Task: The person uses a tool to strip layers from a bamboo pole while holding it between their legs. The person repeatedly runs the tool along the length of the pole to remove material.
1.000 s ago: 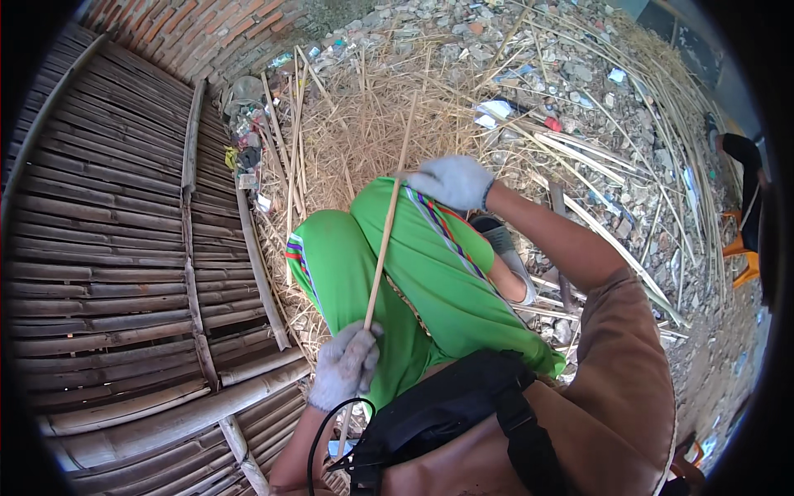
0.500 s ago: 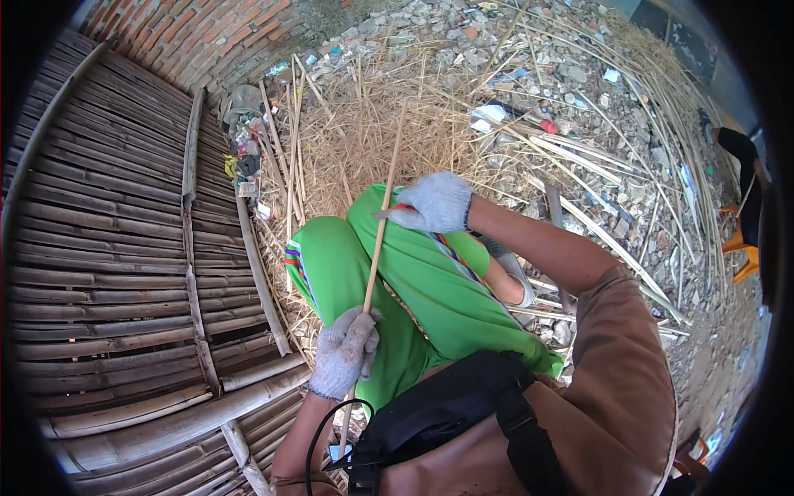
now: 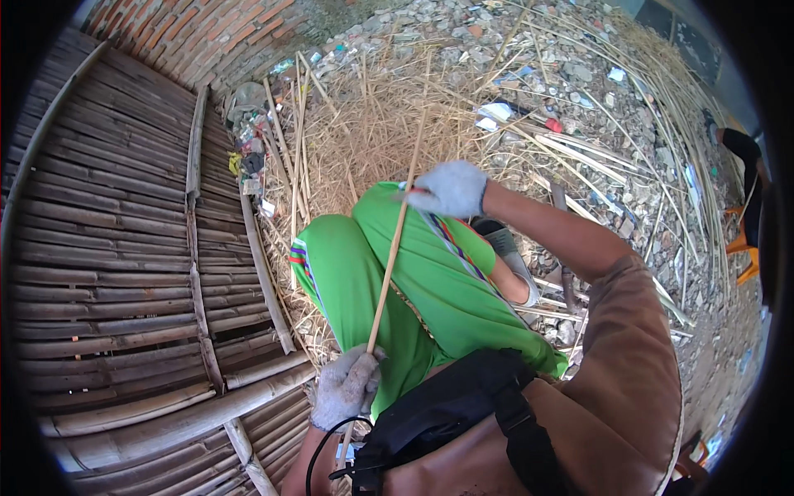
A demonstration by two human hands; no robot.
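A long thin bamboo strip (image 3: pixel 386 285) slants across my lap and over my green trousers (image 3: pixel 451 281). Its lower part is gripped by my left hand (image 3: pixel 346 387), in a grey-white knit glove, with fingers wrapped round it. My right hand (image 3: pixel 451 190), gloved alike, is closed on a small knife (image 3: pixel 419 191) with a reddish handle. The knife's blade lies against the strip above my knees, blurred and hard to make out. The lower end of the strip runs on below my left hand, beside the black bag on my front.
A slatted bamboo platform (image 3: pixel 107 281) fills the left side. Straw-like shavings (image 3: pixel 372 132) cover the ground ahead, with rubble, litter and split bamboo strips (image 3: pixel 579 149) to the right. A brick wall (image 3: pixel 198 41) stands at the back left. Someone sits on an orange chair (image 3: pixel 747 263) at far right.
Both hands have shifted: my left hand is lower, while my right hand with the knife is slightly higher and farther right. The bamboo strip's upper end now leans more to the right.
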